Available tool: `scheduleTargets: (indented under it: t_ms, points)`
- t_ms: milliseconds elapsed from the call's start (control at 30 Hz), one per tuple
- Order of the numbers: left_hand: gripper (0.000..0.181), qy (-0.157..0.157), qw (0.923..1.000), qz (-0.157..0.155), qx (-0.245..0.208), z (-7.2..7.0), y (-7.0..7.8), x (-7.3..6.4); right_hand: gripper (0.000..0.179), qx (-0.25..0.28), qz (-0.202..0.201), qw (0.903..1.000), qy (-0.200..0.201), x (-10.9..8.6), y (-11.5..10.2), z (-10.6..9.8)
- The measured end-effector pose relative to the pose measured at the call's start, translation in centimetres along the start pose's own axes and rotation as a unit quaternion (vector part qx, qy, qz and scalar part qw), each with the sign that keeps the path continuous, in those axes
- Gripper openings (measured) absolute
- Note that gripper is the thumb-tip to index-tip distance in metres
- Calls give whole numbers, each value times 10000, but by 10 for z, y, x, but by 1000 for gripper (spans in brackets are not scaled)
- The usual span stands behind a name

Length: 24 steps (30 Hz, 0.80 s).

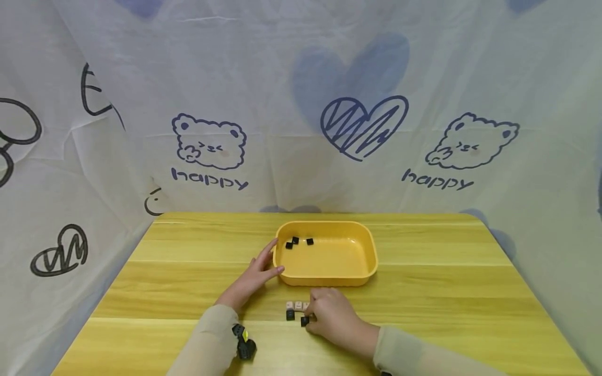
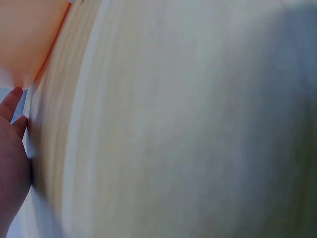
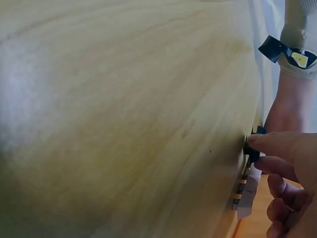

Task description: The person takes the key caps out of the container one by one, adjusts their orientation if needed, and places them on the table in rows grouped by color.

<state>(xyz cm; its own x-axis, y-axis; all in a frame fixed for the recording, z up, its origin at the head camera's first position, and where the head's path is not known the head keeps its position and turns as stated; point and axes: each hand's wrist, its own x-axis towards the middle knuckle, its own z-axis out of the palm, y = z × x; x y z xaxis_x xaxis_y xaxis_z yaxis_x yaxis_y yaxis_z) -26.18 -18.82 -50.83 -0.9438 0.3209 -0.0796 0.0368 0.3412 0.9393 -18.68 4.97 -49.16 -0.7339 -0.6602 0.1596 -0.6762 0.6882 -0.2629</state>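
Observation:
My left hand (image 1: 251,282) rests against the left side of a yellow tray (image 1: 324,281), fingers extended along its outer wall and thumb at the front-left corner. In the left wrist view, fingertips (image 2: 19,91) touch the tray's wall. Just in front of the tray, my right hand (image 1: 336,319) pinches a small black keycap (image 1: 304,321) between thumb and index finger, low over the table. Beside it, a row of white keycaps (image 1: 298,305) is partly covered by the right fingers. Another black keycap (image 1: 290,315) sits directly in front of the row's left end.
Three black keycaps (image 1: 295,240) lie in the tray's back-left part. The wooden table (image 1: 447,303) extends to both sides. A white printed cloth (image 1: 282,104) hangs behind it. A black camera (image 1: 244,344) is strapped to the left wrist.

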Motion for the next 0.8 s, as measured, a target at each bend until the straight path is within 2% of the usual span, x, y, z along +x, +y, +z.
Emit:
scheduleTargets:
  t_ms: [67,133,400,800]
  points:
    - [78,18,10000,6,40,0,-1,1,15,40,-22,10000,4,-1,0,-1]
    - [78,68,10000,-28,63,1,-9,4,14,48,-38,10000,-6,0,-1,-2]
    - [77,107,9999,-8,-14,2,-6,3,11,-109,46,9997,-201,6,-5,-5]
    - [78,100,9999,-79,-79,2,-5,2,15,-339,14,9993,-147,11,-9,-2]
